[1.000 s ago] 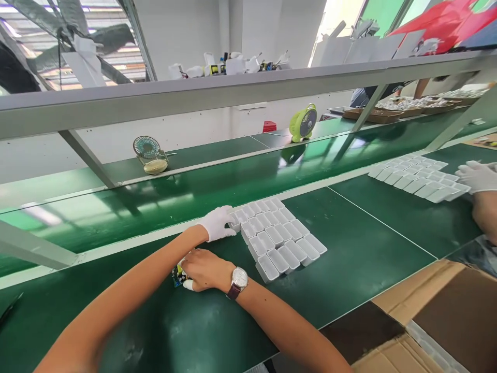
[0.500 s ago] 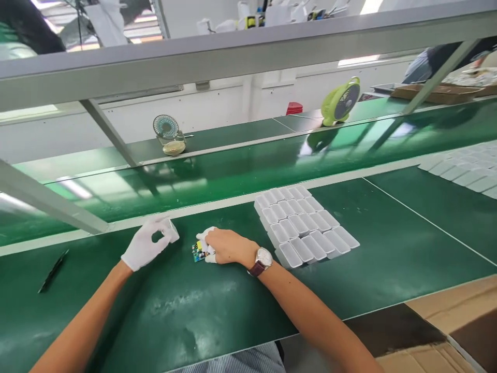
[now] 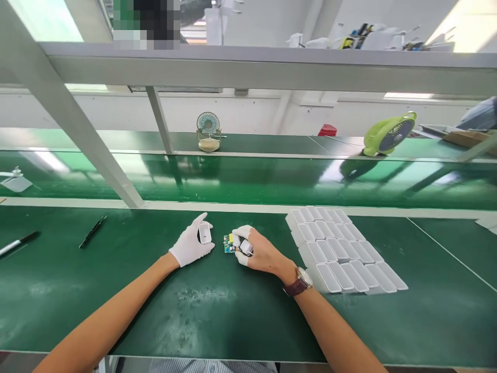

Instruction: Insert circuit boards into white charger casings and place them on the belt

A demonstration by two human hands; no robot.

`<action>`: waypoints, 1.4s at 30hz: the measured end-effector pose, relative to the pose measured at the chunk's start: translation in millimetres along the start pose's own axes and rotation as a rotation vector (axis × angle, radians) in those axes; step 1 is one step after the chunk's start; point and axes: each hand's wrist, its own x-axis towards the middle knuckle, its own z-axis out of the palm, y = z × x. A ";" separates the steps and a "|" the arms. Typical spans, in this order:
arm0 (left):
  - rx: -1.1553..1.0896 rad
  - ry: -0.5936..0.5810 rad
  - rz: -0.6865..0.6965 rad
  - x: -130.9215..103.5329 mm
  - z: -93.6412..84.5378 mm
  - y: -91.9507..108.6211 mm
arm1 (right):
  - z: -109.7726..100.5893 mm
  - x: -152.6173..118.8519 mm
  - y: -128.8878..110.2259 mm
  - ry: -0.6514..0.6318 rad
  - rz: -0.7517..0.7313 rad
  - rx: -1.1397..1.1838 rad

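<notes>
In a white glove, my left hand grips a small white plastic housing, its open side turned toward me. My right hand, with white covers on the fingertips, pinches a small circuit board with a yellow part and other components on it. A gap separates the board from the housing, and both are over the green table. To the right of my right hand stand rows of white rectangular plastic cases, packed side by side with their openings up.
A black pen and a marker lie on the left. Behind the table's pale edge runs a glossy green belt. A small fan and a green fan stand beyond it. A slanted metal post rises at left.
The view has swung left and levelled. My left hand has turned the housing so its open side shows, and the hands are closer together. The right hand keeps hold of the board.
</notes>
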 end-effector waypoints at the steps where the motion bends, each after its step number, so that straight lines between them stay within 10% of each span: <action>1: -0.030 0.024 0.010 -1.3 2.1 -0.3 | 0.8 -1.4 -1.2 0.052 -0.004 0.059; 8: 0.018 0.108 0.268 -11.9 16.0 -14.0 | 2.0 -5.5 -13.2 0.318 -0.093 0.136; 15: 0.061 0.038 0.429 -15.8 20.0 -16.1 | 2.0 -9.8 -27.3 0.262 -0.158 0.074; 42: 0.019 0.033 0.405 -16.9 21.3 -12.6 | 15.9 -3.6 -31.8 0.116 -0.191 -0.057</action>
